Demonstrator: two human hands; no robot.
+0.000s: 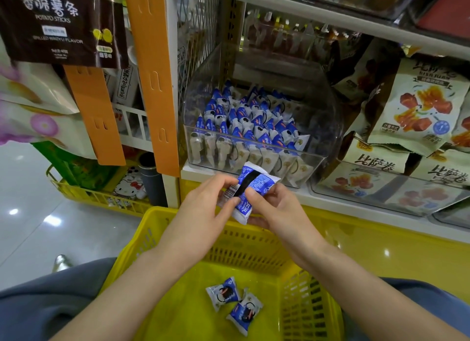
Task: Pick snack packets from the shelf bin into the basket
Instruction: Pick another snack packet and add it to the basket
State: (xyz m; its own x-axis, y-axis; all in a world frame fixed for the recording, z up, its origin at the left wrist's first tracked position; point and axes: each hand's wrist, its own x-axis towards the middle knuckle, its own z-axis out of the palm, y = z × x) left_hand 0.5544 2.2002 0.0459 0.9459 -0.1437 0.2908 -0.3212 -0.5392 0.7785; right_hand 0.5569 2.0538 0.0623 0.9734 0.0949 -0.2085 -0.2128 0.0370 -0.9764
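A clear plastic shelf bin (328, 127) holds several blue-and-white snack packets (249, 122). Just in front of it, above the far rim of the yellow basket (254, 249), both my hands hold one blue-and-white packet (254, 185) back side up, its barcode showing. My left hand (203, 208) pinches its left end, thumb on the barcode. My right hand (274, 208) pinches its right side, thumb on top and fingers under it. Two packets (235, 302) lie on the basket floor below my forearms.
Beige snack bags (417, 106) fill the shelf to the right of the bin, some in a second clear bin (381, 190). Orange hanging strips (152, 73) and a dark potato-stick bag (56, 22) hang at left. Another yellow basket (101, 195) stands on the tiled floor.
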